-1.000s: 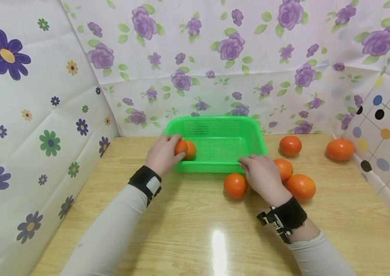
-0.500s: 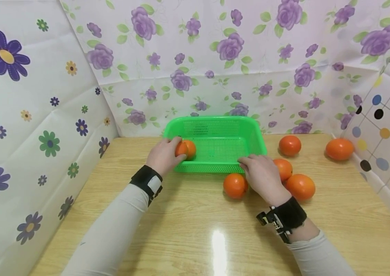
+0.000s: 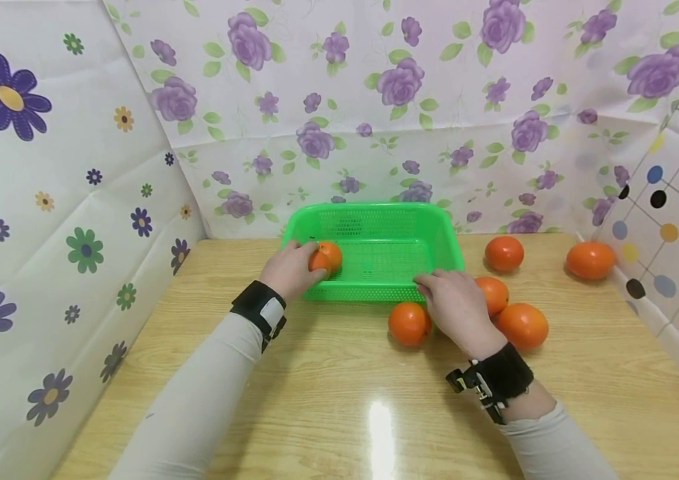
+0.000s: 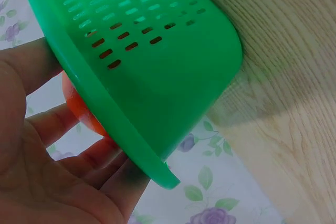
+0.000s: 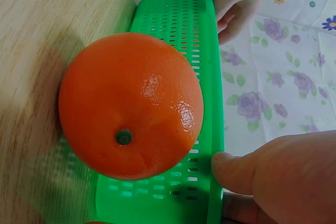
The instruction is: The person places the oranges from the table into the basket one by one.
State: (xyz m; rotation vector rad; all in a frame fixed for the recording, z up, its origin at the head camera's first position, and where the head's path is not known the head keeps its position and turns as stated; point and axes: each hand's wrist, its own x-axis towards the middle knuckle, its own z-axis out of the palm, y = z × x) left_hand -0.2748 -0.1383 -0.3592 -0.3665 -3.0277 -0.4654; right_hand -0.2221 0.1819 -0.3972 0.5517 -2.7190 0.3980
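Note:
A green plastic basket (image 3: 375, 291) with perforated sides stands on the table against the back cloth. My left hand (image 3: 290, 268) reaches over its left front corner and holds an orange (image 3: 319, 263) just inside, fingers curled round it. Another orange (image 3: 332, 253) lies in the basket right beside that one. In the left wrist view, the basket wall partly hides the held orange (image 4: 81, 109). My right hand (image 3: 456, 308) pinches the front rim near the right corner, thumb (image 5: 233, 171) on the rim. A loose orange (image 5: 131, 106) sits before the basket, close to that hand.
To the right of my right hand lie two oranges (image 3: 522, 325) (image 3: 493, 295) close together. Farther back are a redder round fruit (image 3: 504, 253) and an oval orange fruit (image 3: 590, 260) by the right wall. Patterned cloth (image 3: 327, 167) closes off the back and sides of the wooden table (image 3: 315, 400).
My left hand has shifted slightly right and lower with its orange, settling deeper into the basket's corner. My right hand stays on the rim; the basket and loose fruit look unmoved.

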